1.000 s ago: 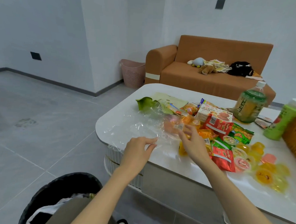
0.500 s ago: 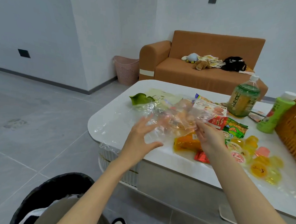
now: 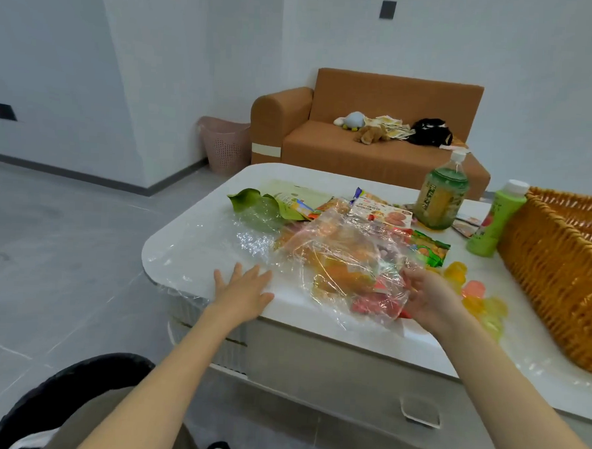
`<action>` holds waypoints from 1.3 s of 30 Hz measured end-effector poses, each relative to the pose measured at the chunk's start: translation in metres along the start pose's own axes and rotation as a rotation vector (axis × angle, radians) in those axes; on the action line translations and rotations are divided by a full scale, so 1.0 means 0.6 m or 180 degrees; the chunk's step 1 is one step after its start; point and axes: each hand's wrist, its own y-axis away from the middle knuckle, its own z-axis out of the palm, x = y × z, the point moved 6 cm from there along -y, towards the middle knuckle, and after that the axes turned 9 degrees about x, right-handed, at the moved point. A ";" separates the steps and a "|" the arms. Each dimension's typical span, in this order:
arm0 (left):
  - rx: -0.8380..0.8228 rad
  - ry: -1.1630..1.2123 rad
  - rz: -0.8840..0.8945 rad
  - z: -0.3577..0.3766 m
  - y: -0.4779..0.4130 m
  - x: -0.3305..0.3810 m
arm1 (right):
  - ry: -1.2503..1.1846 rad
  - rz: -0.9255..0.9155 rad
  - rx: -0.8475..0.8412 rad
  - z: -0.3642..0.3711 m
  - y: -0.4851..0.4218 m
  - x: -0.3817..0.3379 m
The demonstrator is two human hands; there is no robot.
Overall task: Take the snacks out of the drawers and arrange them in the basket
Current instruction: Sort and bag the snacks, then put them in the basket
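The premises were a home living room: an orange sofa [image 3: 371, 139] stood behind the counter [image 3: 197, 250], soft toys [image 3: 364, 128] on its seat.

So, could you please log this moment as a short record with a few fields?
left hand: open, fingers spread, flat at the table's near edge
right hand: gripping the clear plastic bag
clear plastic bag: crumpled, over the snack packets
wicker basket: far right on the white table, no snacks visible inside
bottles: large green bottle and slim green bottle, upright
jelly cups: loose between hand and basket
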 end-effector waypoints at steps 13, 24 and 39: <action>-0.0815 0.5475 -0.0773 -0.042 0.092 0.107 | -0.0183 -0.0318 -0.0496 -0.076 0.069 0.006; -0.0541 0.4295 -0.0287 -0.058 0.110 0.108 | 0.0528 -0.0594 -0.0639 -0.176 0.080 -0.023; -0.0449 0.4435 -0.0042 -0.069 0.101 0.121 | 0.1221 -0.0517 -0.0596 -0.190 0.088 0.007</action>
